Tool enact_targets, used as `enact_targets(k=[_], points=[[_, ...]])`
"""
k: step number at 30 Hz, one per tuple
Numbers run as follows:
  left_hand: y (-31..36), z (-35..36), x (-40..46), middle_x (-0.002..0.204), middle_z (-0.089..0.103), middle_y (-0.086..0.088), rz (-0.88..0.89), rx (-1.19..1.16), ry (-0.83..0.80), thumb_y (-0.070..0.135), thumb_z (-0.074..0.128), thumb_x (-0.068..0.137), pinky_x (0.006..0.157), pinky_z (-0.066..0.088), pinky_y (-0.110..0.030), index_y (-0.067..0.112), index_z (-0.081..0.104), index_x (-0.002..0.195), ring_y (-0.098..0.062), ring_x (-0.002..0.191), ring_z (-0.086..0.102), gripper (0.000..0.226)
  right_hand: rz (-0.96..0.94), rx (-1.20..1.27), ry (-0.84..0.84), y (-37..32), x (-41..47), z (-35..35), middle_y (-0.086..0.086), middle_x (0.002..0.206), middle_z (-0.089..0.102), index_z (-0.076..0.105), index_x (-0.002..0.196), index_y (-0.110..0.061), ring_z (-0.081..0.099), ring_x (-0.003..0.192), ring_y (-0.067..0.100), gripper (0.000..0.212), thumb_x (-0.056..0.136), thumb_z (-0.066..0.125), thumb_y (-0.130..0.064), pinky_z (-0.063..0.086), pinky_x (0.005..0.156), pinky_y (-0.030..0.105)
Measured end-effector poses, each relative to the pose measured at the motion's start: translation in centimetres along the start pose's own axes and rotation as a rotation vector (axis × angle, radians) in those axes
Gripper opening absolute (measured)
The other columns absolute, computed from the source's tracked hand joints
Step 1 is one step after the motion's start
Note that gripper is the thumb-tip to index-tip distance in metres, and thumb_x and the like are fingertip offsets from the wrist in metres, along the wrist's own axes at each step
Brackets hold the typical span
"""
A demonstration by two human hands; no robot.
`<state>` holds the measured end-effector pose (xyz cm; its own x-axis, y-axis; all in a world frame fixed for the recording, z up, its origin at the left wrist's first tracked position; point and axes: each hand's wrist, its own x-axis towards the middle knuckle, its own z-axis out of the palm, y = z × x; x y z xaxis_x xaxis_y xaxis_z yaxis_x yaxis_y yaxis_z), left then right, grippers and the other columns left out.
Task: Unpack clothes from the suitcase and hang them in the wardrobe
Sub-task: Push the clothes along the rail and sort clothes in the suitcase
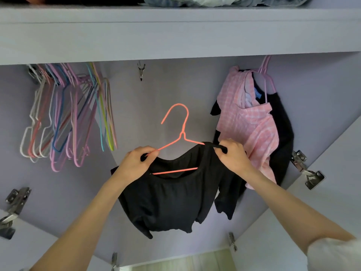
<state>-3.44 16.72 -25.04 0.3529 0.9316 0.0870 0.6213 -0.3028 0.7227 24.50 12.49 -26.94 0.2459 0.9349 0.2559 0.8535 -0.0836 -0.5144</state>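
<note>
so, open wardrobe (175,90) fills the view, lilac back wall, shelf (175,36) across the top with folded stuff piled on it. rail itself is hidden behind the shelf edge. bunch of empty hangers (68,118) hangs at the left, and at the right a pink checked shirt (252,130) and a dark garment (281,133) are already hung, so the task looks partway done. in the middle, held in front of the wardrobe and below the shelf, is the black top (172,200), draped on a coral hanger (181,133) whose hook is free in the air, not on anything yet. left hand (134,165) pinches the left shoulder of the top together with the hanger's arm, fingers curled. right hand (234,155) pinches the black neckline fabric at the right shoulder, fingers curled round it, just in front of the pink shirt. step in hand looks like seating the top on the hanger shoulders. next move likely calls for settling the right shoulder, then lifting the hook up to the rail in the gap between the empty hangers and the hung clothes. suitcase not in view.
</note>
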Motion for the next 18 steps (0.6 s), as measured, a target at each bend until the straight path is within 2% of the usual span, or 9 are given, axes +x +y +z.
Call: enact_targets(k=[3,5,6,8,11,15,18], points=[[1.0,0.8,0.9,0.091,0.065,0.006,0.042,0.043,-0.034,0.024,0.048,0.096,0.076,0.034,-0.005,0.020,0.063,0.083,-0.011,0.093,0.056,0.020,-0.016,0.025,-0.016,1.3,-0.1,-0.7,0.016,0.075,0.056,0.060,0.075,0.005,0.050,0.073,0.024,0.023,0.089,0.056,-0.012,0.036,0.065,0.032],[1.4,1.0,1.4,0.085,0.062,0.004,0.064,0.076,-0.008,0.020,0.046,0.097,0.069,0.035,-0.004,0.020,0.058,0.077,-0.013,0.087,0.055,0.023,-0.001,0.028,-0.021,2.5,-0.2,-1.5,0.014,0.075,0.057,0.060,0.076,0.004,0.049,0.073,0.022,0.024,0.090,0.057,-0.015,0.038,0.068,0.031],[1.5,1.1,1.6,0.085,0.061,0.003,0.069,0.075,0.021,0.017,0.045,0.097,0.069,0.035,-0.008,0.018,0.058,0.078,-0.014,0.086,0.054,0.023,0.012,0.025,-0.015,3.1,-0.3,-1.9,0.013,0.075,0.057,0.061,0.077,0.003,0.050,0.073,0.021,0.024,0.091,0.057,-0.017,0.038,0.068,0.029],[1.6,1.1,2.0,0.093,0.063,-0.001,0.059,0.048,0.079,0.013,0.044,0.097,0.078,0.036,-0.017,0.012,0.063,0.085,-0.014,0.091,0.054,0.022,0.034,0.020,-0.009,3.9,-0.5,-2.5,0.012,0.079,0.060,0.063,0.082,0.002,0.054,0.074,0.021,0.024,0.091,0.057,-0.020,0.044,0.072,0.032],[2.1,1.6,2.6,0.099,0.062,-0.002,0.039,0.035,0.095,0.007,0.043,0.097,0.085,0.034,-0.019,0.003,0.064,0.096,-0.011,0.096,0.051,0.022,0.011,0.031,-0.031,4.2,-0.8,-3.2,0.008,0.083,0.064,0.064,0.088,-0.003,0.059,0.077,0.021,0.024,0.092,0.056,-0.025,0.050,0.077,0.037],[2.3,2.7,3.2,0.098,0.062,-0.001,0.005,0.014,0.071,0.005,0.042,0.097,0.087,0.036,-0.022,0.005,0.063,0.097,-0.016,0.100,0.054,0.022,-0.061,-0.072,-0.072,4.0,-1.3,-4.0,0.001,0.084,0.066,0.063,0.091,-0.011,0.060,0.079,0.019,0.033,0.093,0.051,-0.041,0.049,0.074,0.035],[2.4,3.5,3.6,0.111,0.063,-0.005,0.003,-0.031,0.088,0.004,0.043,0.096,0.095,0.037,-0.022,0.008,0.063,0.112,-0.021,0.111,0.055,0.026,-0.096,-0.154,0.011,4.6,-1.7,-4.3,0.003,0.080,0.066,0.062,0.090,-0.011,0.062,0.075,0.022,0.036,0.095,0.045,-0.042,0.048,0.065,0.034]])
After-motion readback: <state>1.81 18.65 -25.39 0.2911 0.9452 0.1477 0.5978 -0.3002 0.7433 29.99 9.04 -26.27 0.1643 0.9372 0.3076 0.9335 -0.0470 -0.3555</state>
